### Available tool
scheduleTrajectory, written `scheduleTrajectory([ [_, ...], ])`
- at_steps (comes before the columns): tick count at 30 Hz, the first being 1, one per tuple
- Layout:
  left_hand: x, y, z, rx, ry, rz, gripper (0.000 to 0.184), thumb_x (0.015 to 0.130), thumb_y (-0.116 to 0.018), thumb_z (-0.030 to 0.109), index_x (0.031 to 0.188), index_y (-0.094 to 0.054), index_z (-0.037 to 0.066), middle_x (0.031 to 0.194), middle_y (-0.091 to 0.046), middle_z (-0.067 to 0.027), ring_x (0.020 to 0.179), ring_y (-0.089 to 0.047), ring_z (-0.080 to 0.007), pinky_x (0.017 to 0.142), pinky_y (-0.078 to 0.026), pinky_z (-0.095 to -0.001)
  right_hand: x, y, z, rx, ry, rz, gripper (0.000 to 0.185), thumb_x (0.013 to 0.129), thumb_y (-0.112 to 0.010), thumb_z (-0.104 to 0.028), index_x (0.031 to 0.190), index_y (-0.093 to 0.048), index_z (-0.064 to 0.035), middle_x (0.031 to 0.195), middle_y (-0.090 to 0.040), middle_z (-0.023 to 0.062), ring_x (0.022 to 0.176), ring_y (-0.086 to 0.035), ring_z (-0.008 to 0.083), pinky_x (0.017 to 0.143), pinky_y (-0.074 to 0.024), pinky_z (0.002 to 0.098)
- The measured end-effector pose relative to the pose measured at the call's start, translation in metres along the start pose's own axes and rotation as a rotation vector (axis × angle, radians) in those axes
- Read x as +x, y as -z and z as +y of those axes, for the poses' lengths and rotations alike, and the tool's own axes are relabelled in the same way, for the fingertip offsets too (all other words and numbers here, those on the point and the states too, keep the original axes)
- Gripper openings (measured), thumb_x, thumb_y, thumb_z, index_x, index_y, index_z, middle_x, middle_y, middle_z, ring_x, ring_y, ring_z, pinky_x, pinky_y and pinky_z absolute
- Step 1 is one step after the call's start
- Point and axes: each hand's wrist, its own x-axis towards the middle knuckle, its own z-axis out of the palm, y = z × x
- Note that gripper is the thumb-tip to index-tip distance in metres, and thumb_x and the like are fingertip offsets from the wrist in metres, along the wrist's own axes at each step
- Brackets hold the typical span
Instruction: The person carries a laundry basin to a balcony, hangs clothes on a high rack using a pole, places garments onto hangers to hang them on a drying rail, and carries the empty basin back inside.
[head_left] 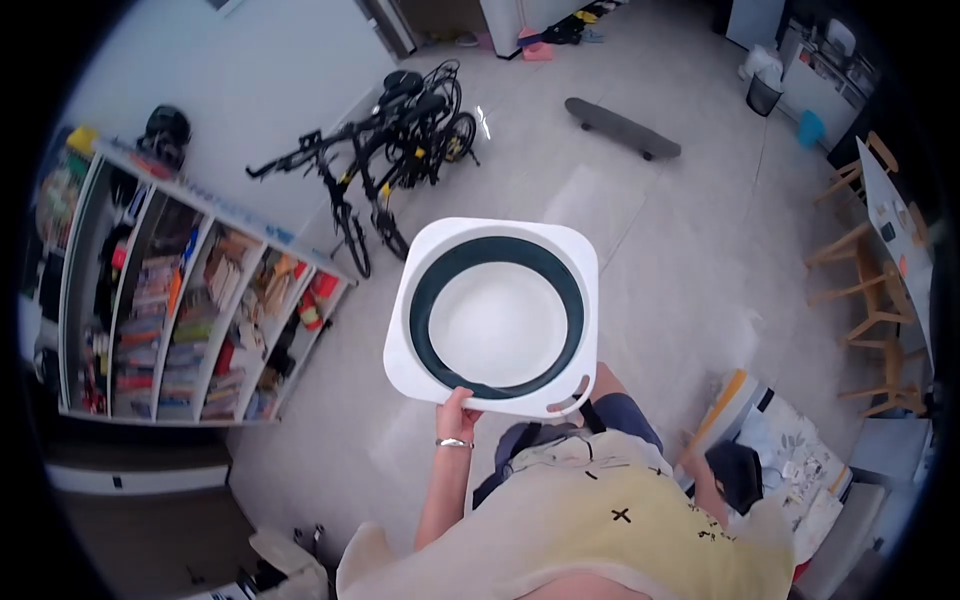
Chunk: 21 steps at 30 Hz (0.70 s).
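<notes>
A white collapsible basin [398, 345] with a dark green folding band inside is held out in front of my body. My left hand [457, 408] grips its near rim, thumb over the edge, and a silver bracelet sits on that wrist. The inside of the basin shows only its pale round bottom. A slotted handle is at the basin's near right corner. My right hand [693, 462] hangs low at my right side, away from the basin. Its fingers are blurred, and a dark object [735, 475] shows beside that arm; whether the hand touches it is unclear.
Left stands a white shelf [210, 215] packed with books and bags. Folded black bicycles [400, 130] lean near the wall. A skateboard [622, 128] lies on the grey floor [660, 260]. Wooden chairs [875, 290] line a table [890, 215] at right. Papers cover a low surface behind my right arm.
</notes>
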Motion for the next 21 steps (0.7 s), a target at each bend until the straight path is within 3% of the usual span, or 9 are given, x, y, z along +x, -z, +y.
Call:
scheduleTrajectory([
  [4, 0.115, -0.098, 0.046, 0.049, 0.037, -0.045, 0.015, 0.064, -0.057, 0.006, 0.079, -0.053, 0.004, 0.074, -0.057, -0.0051, 0.066, -0.058, -0.0194, 0.063, -0.052, -0.032, -0.025, 0.039, 0.018, 0.11, -0.511, -0.353, 0.031, 0.079, -0.045, -0.023, 0.101, -0.054, -0.0027, 0.099, -0.055, 0.021, 0.094, -0.052, 0.0337, 0.082, -0.0406, 0.0398],
  [9, 0.229, -0.247, 0.101, -0.051, 0.115, -0.055, 0.02, 0.064, -0.057, 0.002, 0.084, -0.052, 0.002, 0.079, -0.057, -0.0079, 0.067, -0.058, -0.0217, 0.058, -0.052, -0.0361, 0.113, 0.182, -0.006, 0.207, -0.632, -0.34, 0.036, 0.079, -0.047, -0.026, 0.107, -0.051, -0.0027, 0.104, -0.053, 0.0203, 0.1, -0.049, 0.0326, 0.086, -0.0389, 0.0385],
  [11, 0.27, -0.297, 0.133, -0.023, 0.158, -0.057, 0.019, 0.065, -0.057, 0.003, 0.083, -0.052, 0.003, 0.081, -0.057, -0.0086, 0.068, -0.058, -0.0214, 0.059, -0.052, -0.0355, 0.201, 0.256, -0.023, 0.213, -0.583, -0.213, 0.039, 0.079, -0.048, -0.027, 0.109, -0.05, -0.0027, 0.107, -0.052, 0.02, 0.102, -0.048, 0.0322, 0.087, -0.0382, 0.038],
  [14, 0.327, -0.36, 0.182, -0.05, 0.183, -0.069, 0.018, 0.066, -0.057, 0.006, 0.083, -0.052, 0.003, 0.077, -0.057, -0.0072, 0.067, -0.058, -0.0205, 0.061, -0.052, -0.0342, 0.379, 0.434, -0.07, 0.245, -0.342, 0.249, 0.042, 0.079, -0.049, -0.028, 0.112, -0.049, -0.0028, 0.11, -0.051, 0.0196, 0.106, -0.047, 0.0315, 0.09, -0.0372, 0.0373],
  [16, 0.37, -0.398, 0.212, -0.062, 0.171, -0.069, 0.017, 0.066, -0.057, 0.006, 0.082, -0.052, 0.003, 0.075, -0.057, -0.0065, 0.067, -0.058, -0.0202, 0.063, -0.052, -0.0345, 0.474, 0.593, -0.126, 0.291, -0.008, 0.605, 0.033, 0.081, -0.047, -0.027, 0.102, -0.053, -0.0021, 0.092, -0.057, 0.0189, 0.085, -0.055, 0.0331, 0.073, -0.0441, 0.0399],
  [17, 0.379, -0.428, 0.233, -0.084, 0.149, -0.047, 0.014, 0.066, -0.057, 0.006, 0.079, -0.052, 0.003, 0.074, -0.056, -0.0066, 0.067, -0.058, -0.02, 0.063, -0.052, -0.0337, 0.5, 0.674, -0.171, 0.365, 0.103, 0.726, 0.032, 0.081, -0.048, -0.026, 0.1, -0.054, -0.0013, 0.089, -0.058, 0.018, 0.082, -0.056, 0.0322, 0.07, -0.0446, 0.0383],
  [19, 0.438, -0.461, 0.254, -0.091, 0.125, -0.065, 0.015, 0.065, -0.057, 0.006, 0.079, -0.052, 0.003, 0.075, -0.056, -0.0072, 0.067, -0.058, -0.0205, 0.064, -0.052, -0.0342, 0.547, 0.812, -0.242, 0.458, 0.251, 0.726, 0.029, 0.081, -0.049, -0.024, 0.098, -0.054, -0.0013, 0.084, -0.059, 0.0163, 0.078, -0.057, 0.0307, 0.067, -0.0444, 0.0362],
  [21, 0.504, -0.499, 0.28, -0.082, 0.108, -0.064, 0.017, 0.065, -0.057, 0.006, 0.082, -0.052, 0.002, 0.077, -0.057, -0.0081, 0.069, -0.059, -0.0222, 0.062, -0.053, -0.0343, 0.602, 0.88, -0.281, 0.474, 0.356, 0.739, 0.027, 0.08, -0.05, -0.023, 0.098, -0.054, -0.0025, 0.082, -0.059, 0.0149, 0.076, -0.057, 0.0296, 0.066, -0.0444, 0.0358],
])
